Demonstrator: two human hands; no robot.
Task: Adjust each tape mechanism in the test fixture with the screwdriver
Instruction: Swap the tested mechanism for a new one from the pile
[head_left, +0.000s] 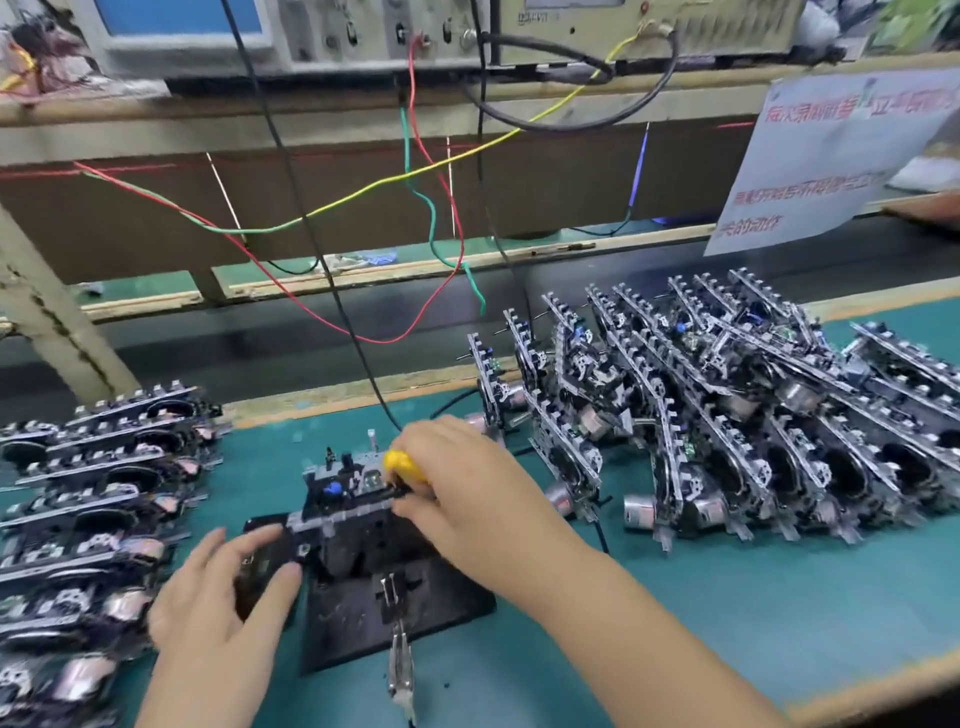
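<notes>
1 tape mechanism (353, 499) sits in the test fixture (363, 597) at lower centre, right hand (467, 483) curled around the yellow screwdriver (402, 465), left hand (218, 597) loosely open steadying it, while many mechanisms (727, 415) wait at right.

right hand (457, 483) gripping yellow screwdriver (402, 465) — over tape mechanism (353, 499), left hand (218, 597) steadying fixture (395, 608)

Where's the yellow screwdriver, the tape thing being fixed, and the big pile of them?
yellow screwdriver (399, 462), head view, on its handle
tape mechanism (343, 499), head view, on its top frame
pile of mechanisms (727, 415), head view, mid-pile
</notes>
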